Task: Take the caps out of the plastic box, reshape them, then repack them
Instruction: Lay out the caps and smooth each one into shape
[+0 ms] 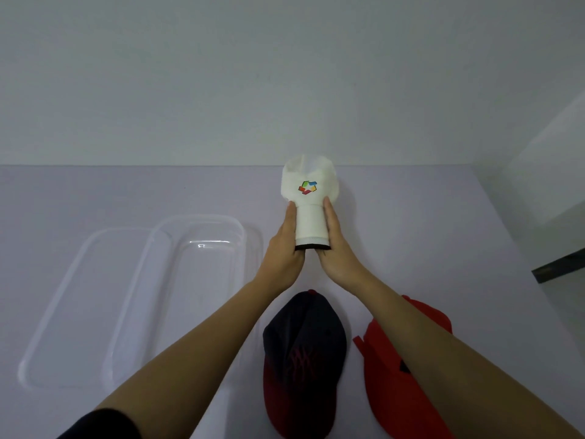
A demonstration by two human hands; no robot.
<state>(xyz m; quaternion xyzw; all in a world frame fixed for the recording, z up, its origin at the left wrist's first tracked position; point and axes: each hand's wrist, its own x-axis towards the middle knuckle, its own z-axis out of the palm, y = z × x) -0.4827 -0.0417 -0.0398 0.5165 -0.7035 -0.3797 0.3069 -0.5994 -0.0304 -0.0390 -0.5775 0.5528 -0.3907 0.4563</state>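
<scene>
A pale tabletop (411, 248) is running back to a plain wall (285, 74), and the white cap (308, 185) is sitting close to that wall line, crown away from the person and brim pointing back between the two hands. The left hand (285, 245) and right hand (337, 248) are pressing straight fingers flat against opposite sides of the brim, bowing it into a curve; the thumbs are tucking beneath it and are not plainly shown. The reshaping step appears to be in hand. The next move is likely calling for release of the brim and attention to the crown, or transfer leftward. The clear plastic box (196, 218) is lying left of the left hand, its lid (47, 327) further left. A navy cap (304, 343) and a red cap (389, 375) are lying nearer the person, under the forearms. Open room is remaining to the right of the right hand; the wall is limiting travel beyond the fingertips.
</scene>
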